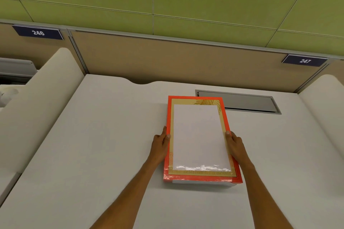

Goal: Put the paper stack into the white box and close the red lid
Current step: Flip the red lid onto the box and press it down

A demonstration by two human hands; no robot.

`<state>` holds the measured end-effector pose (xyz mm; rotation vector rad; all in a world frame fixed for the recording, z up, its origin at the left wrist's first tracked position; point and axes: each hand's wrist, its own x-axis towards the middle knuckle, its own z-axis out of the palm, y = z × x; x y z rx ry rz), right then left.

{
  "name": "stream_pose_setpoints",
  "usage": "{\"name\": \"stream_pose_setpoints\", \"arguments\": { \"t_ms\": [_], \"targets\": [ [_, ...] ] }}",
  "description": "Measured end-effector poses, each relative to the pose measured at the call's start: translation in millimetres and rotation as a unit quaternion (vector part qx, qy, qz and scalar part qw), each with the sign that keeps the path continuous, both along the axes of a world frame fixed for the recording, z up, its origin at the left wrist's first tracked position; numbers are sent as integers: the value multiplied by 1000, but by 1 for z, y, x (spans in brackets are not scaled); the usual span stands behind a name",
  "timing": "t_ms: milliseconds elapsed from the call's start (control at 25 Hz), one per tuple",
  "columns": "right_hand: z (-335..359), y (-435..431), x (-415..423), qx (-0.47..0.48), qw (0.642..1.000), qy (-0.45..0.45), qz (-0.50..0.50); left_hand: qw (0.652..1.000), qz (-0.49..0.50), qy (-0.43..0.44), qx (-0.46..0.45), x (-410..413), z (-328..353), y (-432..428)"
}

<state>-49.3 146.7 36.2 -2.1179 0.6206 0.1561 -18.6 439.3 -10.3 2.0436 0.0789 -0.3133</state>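
The red lid, with a gold border and a glossy white middle panel, lies flat on top of the white box. Only a thin pale strip of the box shows under the lid's near edge. My left hand grips the lid's left edge, thumb on the red rim. My right hand grips the right edge the same way. No separate paper stack is visible; the inside of the box is hidden by the lid.
The box sits on a white desk. A grey cable hatch lies just behind the box to the right. Rounded white dividers stand at left and right. A beige partition with number plates 246 and 247 closes the back.
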Motion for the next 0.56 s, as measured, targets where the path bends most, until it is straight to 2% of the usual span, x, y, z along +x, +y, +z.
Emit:
{"name": "stream_pose_setpoints", "arguments": {
  "t_ms": [320, 560],
  "targets": [
    [-15, -3, -1, 24, 1000, 12, 10, 1000, 1, -2, 14, 0, -6, -3],
    [-26, -4, 0, 6, 1000, 7, 16, 999, -6, -17, 50, -2, -10, -6]
  ]
}}
